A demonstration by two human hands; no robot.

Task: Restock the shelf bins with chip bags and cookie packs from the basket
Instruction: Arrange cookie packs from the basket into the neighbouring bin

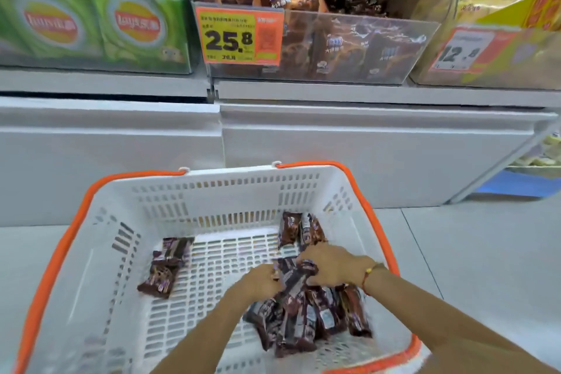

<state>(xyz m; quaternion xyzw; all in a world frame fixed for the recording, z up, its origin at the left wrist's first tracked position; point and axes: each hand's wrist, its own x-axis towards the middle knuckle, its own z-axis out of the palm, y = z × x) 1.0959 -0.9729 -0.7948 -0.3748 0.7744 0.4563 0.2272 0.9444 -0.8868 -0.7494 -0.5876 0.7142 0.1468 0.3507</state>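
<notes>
A white basket [158,200] with an orange rim stands on the floor below the shelf. Inside lie several brown cookie packs: a heap [306,319] at the right front, two [165,266] at the left, a few [299,229] upright at the right back. Both hands reach into the basket. My left hand [261,281] grips the top of the heap. My right hand [329,264] curls round the packs beside it. Above, a clear bin [349,48] holds the same brown cookie packs, with an orange 25.8 price tag [238,36].
Left of the cookie bin, a bin holds green chip bags [91,9]. A yellow-packaged bin [498,24] with a 12.8 tag stands at the right. A grey shelf base [364,143] runs behind the basket. Grey floor tiles [470,252] lie to the right.
</notes>
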